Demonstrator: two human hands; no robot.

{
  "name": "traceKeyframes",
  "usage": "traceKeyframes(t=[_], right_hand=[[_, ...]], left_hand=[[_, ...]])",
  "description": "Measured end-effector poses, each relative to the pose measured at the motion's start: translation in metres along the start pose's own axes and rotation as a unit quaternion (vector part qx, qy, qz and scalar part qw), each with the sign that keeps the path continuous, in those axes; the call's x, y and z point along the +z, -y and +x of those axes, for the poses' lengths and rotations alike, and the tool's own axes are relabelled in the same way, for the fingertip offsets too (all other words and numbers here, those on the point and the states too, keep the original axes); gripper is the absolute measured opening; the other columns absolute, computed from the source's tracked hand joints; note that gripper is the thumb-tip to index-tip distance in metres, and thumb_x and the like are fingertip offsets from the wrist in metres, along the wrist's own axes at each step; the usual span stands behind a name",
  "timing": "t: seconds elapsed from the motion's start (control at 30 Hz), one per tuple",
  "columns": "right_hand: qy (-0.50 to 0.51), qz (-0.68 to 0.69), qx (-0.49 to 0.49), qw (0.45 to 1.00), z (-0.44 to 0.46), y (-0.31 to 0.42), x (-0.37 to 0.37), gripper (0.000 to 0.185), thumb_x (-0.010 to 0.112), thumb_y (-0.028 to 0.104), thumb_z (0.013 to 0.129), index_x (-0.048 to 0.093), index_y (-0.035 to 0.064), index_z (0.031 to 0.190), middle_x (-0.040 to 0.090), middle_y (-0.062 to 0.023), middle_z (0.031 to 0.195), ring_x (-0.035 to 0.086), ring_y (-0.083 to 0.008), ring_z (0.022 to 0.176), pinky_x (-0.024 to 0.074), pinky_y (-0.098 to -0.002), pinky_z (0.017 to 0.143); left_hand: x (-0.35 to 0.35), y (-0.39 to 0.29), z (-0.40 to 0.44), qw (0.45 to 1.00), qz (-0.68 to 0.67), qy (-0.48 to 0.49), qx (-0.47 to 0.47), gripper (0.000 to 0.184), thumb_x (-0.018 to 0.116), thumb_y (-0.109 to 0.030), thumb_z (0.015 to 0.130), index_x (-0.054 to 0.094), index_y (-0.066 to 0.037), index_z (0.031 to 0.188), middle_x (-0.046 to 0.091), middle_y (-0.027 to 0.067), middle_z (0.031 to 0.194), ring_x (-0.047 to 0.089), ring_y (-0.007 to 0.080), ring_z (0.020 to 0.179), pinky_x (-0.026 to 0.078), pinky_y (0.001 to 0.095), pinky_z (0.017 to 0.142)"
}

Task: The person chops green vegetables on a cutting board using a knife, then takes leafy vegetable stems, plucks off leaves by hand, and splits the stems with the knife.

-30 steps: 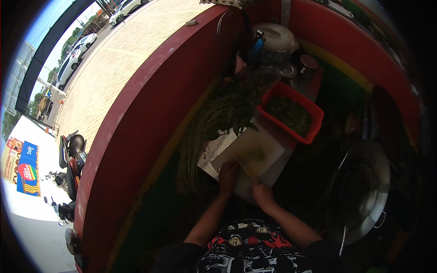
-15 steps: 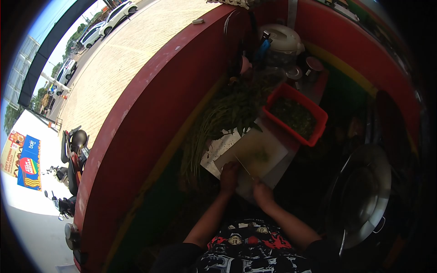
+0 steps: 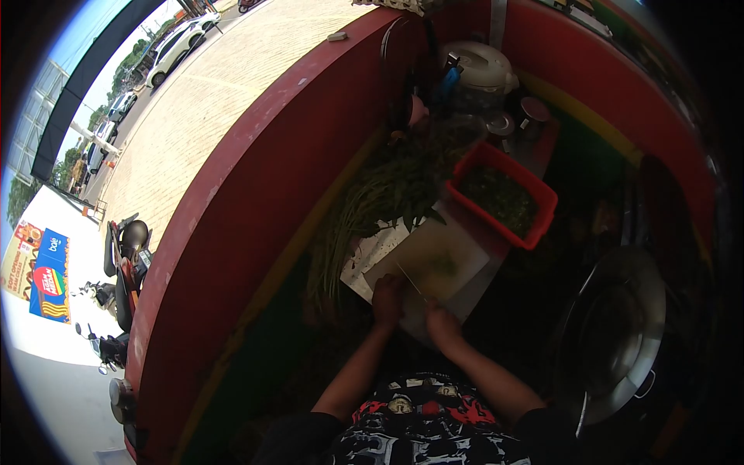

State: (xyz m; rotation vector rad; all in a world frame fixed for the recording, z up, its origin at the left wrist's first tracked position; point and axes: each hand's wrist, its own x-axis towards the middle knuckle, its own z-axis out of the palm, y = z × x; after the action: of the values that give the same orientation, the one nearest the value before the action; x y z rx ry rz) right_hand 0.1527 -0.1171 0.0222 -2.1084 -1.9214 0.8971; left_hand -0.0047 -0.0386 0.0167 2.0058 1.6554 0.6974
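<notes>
My right hand (image 3: 443,324) is closed round the handle of a knife (image 3: 409,279), whose thin blade points up and left over a pale cutting board (image 3: 466,249). Close to the blade's left side, my left hand (image 3: 387,301) rests at the board's lower left edge with its fingers curled in. Whatever those fingers hold is hidden. A small patch of chopped greens (image 3: 443,265) lies on the board. Just beyond stands a red plastic basin (image 3: 547,203) with cut greens inside. Long-stemmed leafy greens (image 3: 372,194) are heaped left of the board, partly on a light sheet (image 3: 358,262).
A lidded pot or cooker (image 3: 477,66) stands at the back, near small round containers (image 3: 535,110). To my right is a large metal wok or pan (image 3: 647,310). A red low wall (image 3: 256,178) curves along the left, with motorbikes (image 3: 124,271) and parked cars outside.
Both hands have shifted only slightly, and the knife has moved a little lower on the board. Outside, cars on the road have changed position. The basin and greens look unchanged.
</notes>
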Motion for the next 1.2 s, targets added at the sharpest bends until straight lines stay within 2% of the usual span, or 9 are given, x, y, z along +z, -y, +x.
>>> traceKeyframes(t=[0.07,0.23,0.37,0.47,0.63,0.8,0.97,1.03,1.2], right_hand=[[-0.012,0.015,-0.006,1.000,0.006,0.007,-0.004,0.030,0.046,0.029,0.105,0.052,-0.0007,0.112,0.070,-0.0266,0.079,0.070,-0.0470,0.079,0.0559,-0.0578,0.067],[0.022,0.026,0.009,0.999,-0.025,0.013,-0.024,0.029,0.045,0.026,0.105,0.052,-0.0012,0.112,0.069,-0.0273,0.079,0.070,-0.0476,0.079,0.0560,-0.0574,0.067],[0.005,-0.005,0.012,1.000,-0.006,-0.001,0.004,0.029,0.046,0.027,0.106,0.052,-0.0014,0.112,0.069,-0.0276,0.078,0.069,-0.0482,0.077,0.0558,-0.0572,0.067],[-0.017,0.028,-0.009,0.999,0.008,0.008,0.004,0.031,0.046,0.028,0.106,0.051,-0.0013,0.112,0.069,-0.0277,0.078,0.069,-0.0483,0.077,0.0558,-0.0573,0.067],[0.023,0.035,0.014,0.999,-0.018,0.020,-0.027,0.029,0.047,0.025,0.104,0.052,-0.0018,0.114,0.069,-0.0279,0.080,0.070,-0.0479,0.078,0.0555,-0.0574,0.067],[-0.009,0.025,-0.005,1.000,0.007,0.006,0.008,0.027,0.048,0.023,0.103,0.053,-0.0023,0.113,0.069,-0.0285,0.079,0.069,-0.0480,0.078,0.0551,-0.0577,0.067],[-0.051,0.053,-0.022,0.997,0.012,0.017,-0.007,0.027,0.048,0.023,0.103,0.053,-0.0018,0.111,0.068,-0.0279,0.077,0.070,-0.0473,0.078,0.0559,-0.0567,0.067],[0.000,0.024,0.017,1.000,-0.008,0.026,-0.023,0.027,0.047,0.024,0.104,0.054,-0.0013,0.110,0.068,-0.0272,0.077,0.070,-0.0474,0.077,0.0562,-0.0562,0.067],[-0.009,0.003,0.004,1.000,-0.003,0.015,0.002,0.027,0.047,0.024,0.104,0.054,-0.0014,0.109,0.068,-0.0270,0.076,0.070,-0.0478,0.077,0.0559,-0.0573,0.067]], left_hand=[[-0.005,-0.004,0.002,1.000,-0.010,0.000,-0.022,0.026,0.062,-0.012,0.086,0.076,-0.008,0.108,0.067,0.0118,0.105,0.062,0.0339,0.103,0.052,0.0433,0.092],[0.001,0.005,0.001,1.000,-0.021,-0.004,-0.011,0.024,0.064,-0.014,0.086,0.076,-0.008,0.107,0.067,0.0116,0.105,0.062,0.0338,0.102,0.051,0.0431,0.092],[0.005,0.009,0.003,1.000,-0.017,-0.002,-0.014,0.024,0.064,-0.015,0.086,0.076,-0.007,0.106,0.067,0.0121,0.105,0.063,0.0339,0.103,0.051,0.0431,0.092],[0.006,0.014,0.002,1.000,-0.014,-0.009,-0.003,0.022,0.065,-0.015,0.086,0.076,-0.007,0.104,0.068,0.0127,0.104,0.064,0.0337,0.103,0.052,0.0432,0.092],[0.002,0.010,0.001,0.999,-0.043,-0.005,-0.030,0.021,0.066,-0.015,0.087,0.076,-0.008,0.104,0.068,0.0131,0.103,0.064,0.0339,0.102,0.052,0.0433,0.091],[-0.001,0.009,0.000,0.998,-0.049,-0.001,-0.025,0.021,0.065,-0.015,0.089,0.075,-0.007,0.105,0.068,0.0132,0.105,0.064,0.0339,0.103,0.051,0.0433,0.092],[-0.001,0.014,-0.009,0.999,0.012,0.009,0.041,0.032,0.059,-0.007,0.084,0.073,-0.007,0.113,0.066,0.0145,0.111,0.063,0.0350,0.107,0.052,0.0432,0.092],[-0.003,0.014,-0.009,1.000,0.007,0.006,0.029,0.034,0.058,-0.006,0.083,0.072,-0.007,0.113,0.065,0.0145,0.110,0.063,0.0352,0.106,0.053,0.0431,0.092],[-0.002,0.010,-0.007,0.999,-0.032,0.002,0.002,0.033,0.057,-0.005,0.083,0.072,-0.007,0.113,0.065,0.0144,0.110,0.063,0.0352,0.105,0.053,0.0431,0.091]])
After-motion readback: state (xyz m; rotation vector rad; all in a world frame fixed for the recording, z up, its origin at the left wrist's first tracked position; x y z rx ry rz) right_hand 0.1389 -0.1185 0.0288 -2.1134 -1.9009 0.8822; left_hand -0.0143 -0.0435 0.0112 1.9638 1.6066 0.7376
